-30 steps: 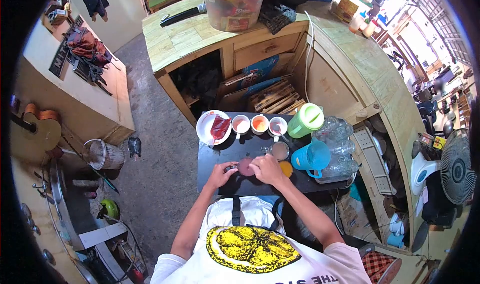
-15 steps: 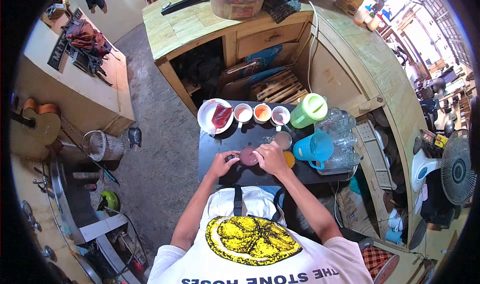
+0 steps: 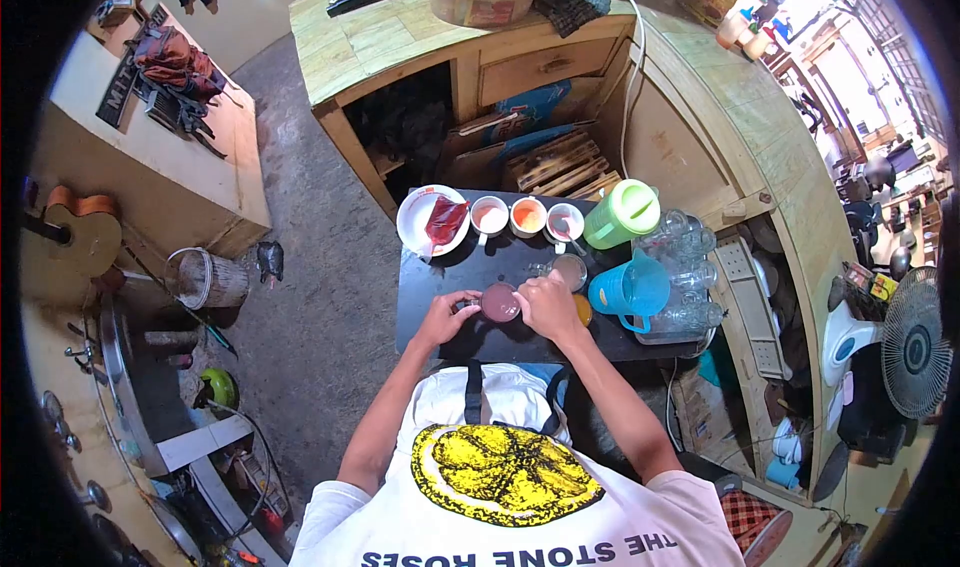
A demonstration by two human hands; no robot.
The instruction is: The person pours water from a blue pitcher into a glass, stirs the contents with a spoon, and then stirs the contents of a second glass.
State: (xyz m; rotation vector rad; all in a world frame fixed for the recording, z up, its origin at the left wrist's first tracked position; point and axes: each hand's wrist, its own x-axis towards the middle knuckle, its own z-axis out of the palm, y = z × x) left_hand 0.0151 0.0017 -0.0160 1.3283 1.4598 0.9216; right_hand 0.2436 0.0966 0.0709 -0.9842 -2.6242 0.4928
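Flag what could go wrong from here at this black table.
Spill: the left hand and right hand are both at the purple drink, so a jolt might slosh it onto the black table. Knock: the orange drink and brownish drink stand close to the right hand; a sideways move could catch either. Breakage: clear glasses crowd near the table's right end, so a bump might clash them.

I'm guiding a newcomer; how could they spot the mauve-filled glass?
On the black rectangular table, the person's bare left hand and right hand flank it. It's the round mauve-filled glass, unlike the brownish-filled glass and orange-filled glass.
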